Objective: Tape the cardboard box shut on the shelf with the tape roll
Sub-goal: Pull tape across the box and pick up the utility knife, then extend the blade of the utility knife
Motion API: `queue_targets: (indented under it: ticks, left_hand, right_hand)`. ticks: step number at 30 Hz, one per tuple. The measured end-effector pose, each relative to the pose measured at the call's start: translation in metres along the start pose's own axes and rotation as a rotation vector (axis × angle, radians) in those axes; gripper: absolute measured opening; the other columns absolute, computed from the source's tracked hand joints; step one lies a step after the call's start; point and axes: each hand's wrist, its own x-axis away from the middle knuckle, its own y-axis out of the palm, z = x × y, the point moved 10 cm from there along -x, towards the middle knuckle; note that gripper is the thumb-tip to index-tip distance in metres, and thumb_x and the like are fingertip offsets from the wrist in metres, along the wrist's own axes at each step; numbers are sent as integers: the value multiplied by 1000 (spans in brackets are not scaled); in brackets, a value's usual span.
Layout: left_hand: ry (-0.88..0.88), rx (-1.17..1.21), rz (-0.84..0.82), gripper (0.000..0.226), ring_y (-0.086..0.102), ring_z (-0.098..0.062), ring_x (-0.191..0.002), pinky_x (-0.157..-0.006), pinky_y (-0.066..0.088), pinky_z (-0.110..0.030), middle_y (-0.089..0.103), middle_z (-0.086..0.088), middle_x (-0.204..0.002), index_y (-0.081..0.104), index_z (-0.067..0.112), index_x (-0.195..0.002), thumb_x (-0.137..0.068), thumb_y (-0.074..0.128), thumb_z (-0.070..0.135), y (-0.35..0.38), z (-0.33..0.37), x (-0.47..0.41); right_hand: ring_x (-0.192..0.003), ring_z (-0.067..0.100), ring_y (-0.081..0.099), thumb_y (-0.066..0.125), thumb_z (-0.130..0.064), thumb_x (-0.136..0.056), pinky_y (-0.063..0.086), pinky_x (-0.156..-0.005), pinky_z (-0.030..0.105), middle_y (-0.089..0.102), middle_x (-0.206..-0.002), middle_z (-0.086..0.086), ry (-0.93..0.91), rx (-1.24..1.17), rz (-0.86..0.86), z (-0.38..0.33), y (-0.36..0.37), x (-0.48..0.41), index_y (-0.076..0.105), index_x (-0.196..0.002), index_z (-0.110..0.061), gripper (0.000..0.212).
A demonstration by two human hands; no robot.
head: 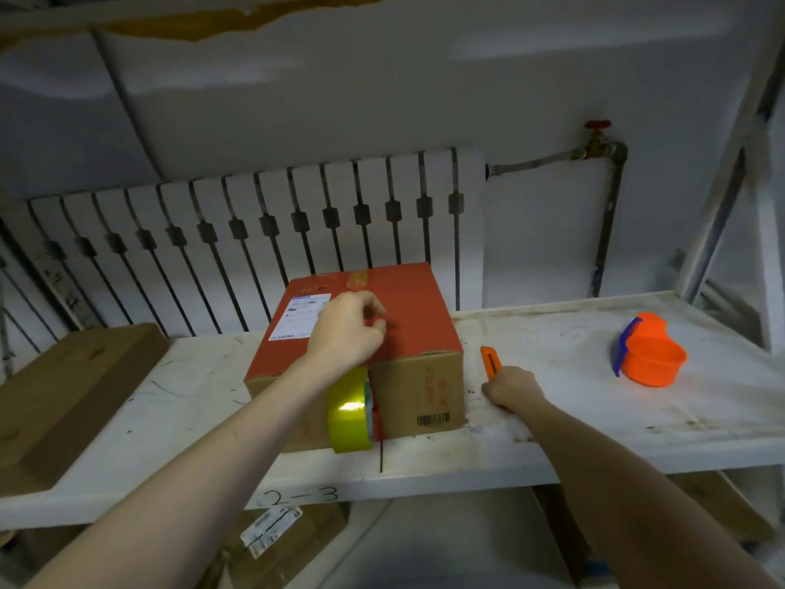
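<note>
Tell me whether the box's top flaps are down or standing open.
Down. The cardboard box shows a flat red top, with the left hand pressing on it; no flap stands up.

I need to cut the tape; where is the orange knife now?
The orange utility knife lies on the white shelf, just right of the cardboard box, gripped by the right hand.

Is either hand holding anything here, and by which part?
The right hand grips the orange box cutter by its near end. The left hand holds nothing; it rests on the cardboard box top.
</note>
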Motion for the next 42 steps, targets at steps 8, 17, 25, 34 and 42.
queue_targets:
  ticks: [8, 17, 25, 34, 42]
  left_hand:
    - [39, 98, -11, 9, 59, -14, -80, -72, 44, -25, 65, 5, -90, 67, 20, -88, -83, 62, 14, 15, 40, 8]
    - [-325, 896, -208, 34, 64, -24, -88, -83, 51, -38, 67, -7, -93, 63, 13, -97, -99, 38, 37, 45, 68, 27]
    - [-348, 1420, -176, 44, 70, -21, -85, -73, 55, -33, 70, -12, -94, 59, 3, -106, -102, 27, 33, 31, 74, 45]
    - [-373, 1392, -236, 40, 69, -21, -91, -69, 54, -30, 71, -11, -100, 54, 3, -117, -103, 28, 29, 22, 59, 57]
    - [-414, 1374, -176, 29, 69, -20, -93, -73, 53, -33, 70, -11, -108, 56, 7, -113, -101, 33, 20, 17, 46, 56]
  right_hand:
    - [-53, 19, 50, 51, 1, -84, 39, -45, 26, 50, -69, 11, -89, -735, -49, -5, -48, 33, 42, -92, -6, 14]
    - [-57, 15, 58, 35, -13, -101, 49, -53, 24, 59, -73, 10, -449, -1331, -478, -101, -114, 176, 55, -97, -3, 23]
    - [-52, 8, 55, 35, -17, -102, 46, -52, 19, 56, -68, 5, -556, -1215, -441, -123, -110, 222, 55, -92, -8, 24]
    - [-49, 9, 51, 38, -36, -100, 40, -49, 22, 54, -60, 1, -506, -1050, -213, -128, -105, 226, 57, -75, -14, 38]
    - [-45, 9, 48, 45, -51, -93, 39, -45, 20, 53, -53, 0, -401, -1048, -117, -122, -98, 221, 59, -71, -13, 46]
